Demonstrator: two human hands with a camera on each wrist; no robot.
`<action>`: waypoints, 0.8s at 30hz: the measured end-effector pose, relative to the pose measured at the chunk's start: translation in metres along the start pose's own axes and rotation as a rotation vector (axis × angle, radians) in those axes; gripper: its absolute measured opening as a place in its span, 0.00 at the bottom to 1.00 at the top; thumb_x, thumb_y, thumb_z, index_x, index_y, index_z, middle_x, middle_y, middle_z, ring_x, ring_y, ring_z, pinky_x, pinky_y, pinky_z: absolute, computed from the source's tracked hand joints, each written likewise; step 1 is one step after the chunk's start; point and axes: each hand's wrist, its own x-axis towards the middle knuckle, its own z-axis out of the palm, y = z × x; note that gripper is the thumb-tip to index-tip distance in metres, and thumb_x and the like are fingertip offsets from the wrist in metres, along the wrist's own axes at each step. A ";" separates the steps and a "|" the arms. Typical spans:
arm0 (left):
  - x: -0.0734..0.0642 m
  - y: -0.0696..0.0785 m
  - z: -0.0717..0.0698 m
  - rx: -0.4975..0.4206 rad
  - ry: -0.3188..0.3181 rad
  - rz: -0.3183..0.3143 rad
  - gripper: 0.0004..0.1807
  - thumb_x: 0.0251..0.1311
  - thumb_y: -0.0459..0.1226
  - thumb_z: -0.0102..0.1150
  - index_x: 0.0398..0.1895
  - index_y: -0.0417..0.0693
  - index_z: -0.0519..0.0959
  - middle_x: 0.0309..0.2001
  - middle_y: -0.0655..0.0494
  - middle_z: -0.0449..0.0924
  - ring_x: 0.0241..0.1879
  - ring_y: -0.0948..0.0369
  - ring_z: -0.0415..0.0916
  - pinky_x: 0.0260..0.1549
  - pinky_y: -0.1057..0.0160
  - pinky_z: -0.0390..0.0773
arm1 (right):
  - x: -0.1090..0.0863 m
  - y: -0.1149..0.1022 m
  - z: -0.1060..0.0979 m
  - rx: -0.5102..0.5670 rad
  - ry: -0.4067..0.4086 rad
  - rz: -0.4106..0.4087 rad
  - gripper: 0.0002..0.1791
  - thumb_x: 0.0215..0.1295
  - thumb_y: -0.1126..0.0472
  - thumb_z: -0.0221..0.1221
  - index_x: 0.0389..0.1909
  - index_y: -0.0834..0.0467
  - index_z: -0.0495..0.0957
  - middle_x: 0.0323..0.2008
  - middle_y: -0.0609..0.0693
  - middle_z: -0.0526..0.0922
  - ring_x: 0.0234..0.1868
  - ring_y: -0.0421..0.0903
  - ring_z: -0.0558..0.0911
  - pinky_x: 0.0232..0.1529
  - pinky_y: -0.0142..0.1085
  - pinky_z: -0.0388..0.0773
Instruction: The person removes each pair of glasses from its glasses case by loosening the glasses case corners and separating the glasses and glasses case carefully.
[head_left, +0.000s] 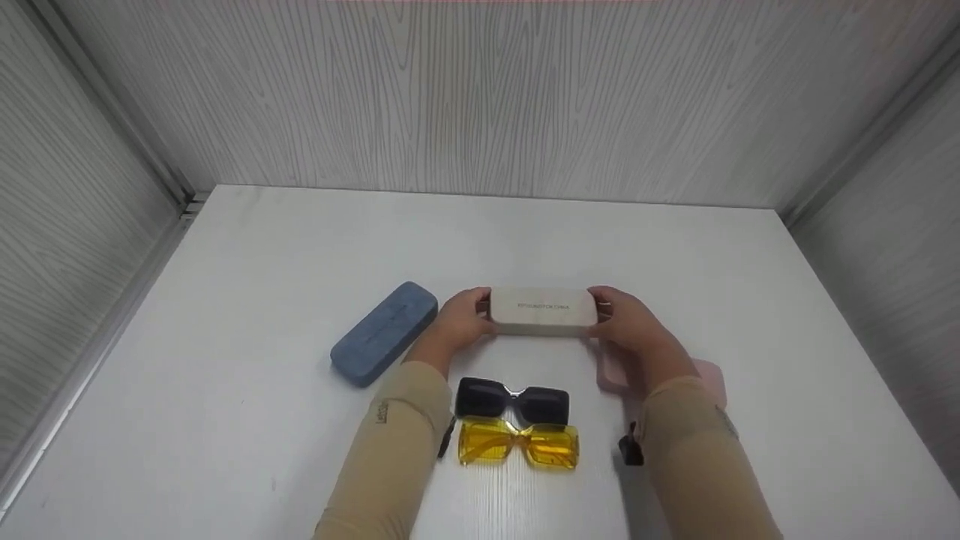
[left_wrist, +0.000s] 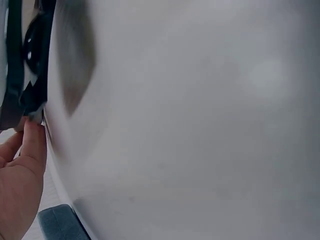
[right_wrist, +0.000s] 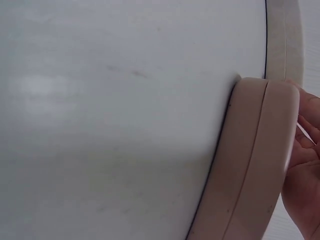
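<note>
A white glasses case (head_left: 544, 309) with small lettering on its lid lies lengthwise across the middle of the table. My left hand (head_left: 461, 319) grips its left end, thumb at the near side and fingers at the far side. The right end is held the same way by my right hand (head_left: 634, 322). In the right wrist view the white case (right_wrist: 285, 40) shows its seam, closed, beyond a pink glasses case (right_wrist: 250, 165). My right forearm crosses over this pink case (head_left: 711, 379) and hides part of it in the head view.
A blue glasses case (head_left: 384, 334) lies slanted, left of my left hand. Between my forearms are black sunglasses (head_left: 544, 405) and, nearer me, yellow-lensed glasses (head_left: 555, 448). Wood-grain panels (head_left: 480, 97) stand behind and at both sides of the white table (head_left: 225, 300).
</note>
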 end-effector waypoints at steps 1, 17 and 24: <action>0.000 0.000 0.000 0.007 0.001 0.000 0.35 0.48 0.32 0.65 0.62 0.44 0.65 0.60 0.51 0.69 0.61 0.56 0.64 0.62 0.60 0.61 | 0.000 0.000 0.000 -0.007 -0.003 0.001 0.42 0.51 0.63 0.65 0.67 0.51 0.57 0.66 0.52 0.60 0.66 0.52 0.60 0.64 0.47 0.59; -0.035 0.010 -0.037 -0.122 0.053 -0.064 0.33 0.54 0.41 0.62 0.64 0.54 0.63 0.65 0.55 0.61 0.64 0.57 0.58 0.60 0.53 0.64 | -0.024 -0.022 0.003 0.150 0.080 0.030 0.29 0.58 0.47 0.59 0.61 0.36 0.62 0.62 0.39 0.61 0.64 0.46 0.59 0.65 0.52 0.55; -0.056 0.010 -0.049 -0.125 0.065 -0.035 0.31 0.55 0.41 0.61 0.64 0.55 0.64 0.65 0.56 0.61 0.64 0.57 0.58 0.60 0.52 0.64 | -0.022 -0.042 0.006 0.023 0.129 -0.188 0.25 0.60 0.57 0.59 0.59 0.52 0.68 0.59 0.52 0.69 0.60 0.52 0.69 0.59 0.44 0.68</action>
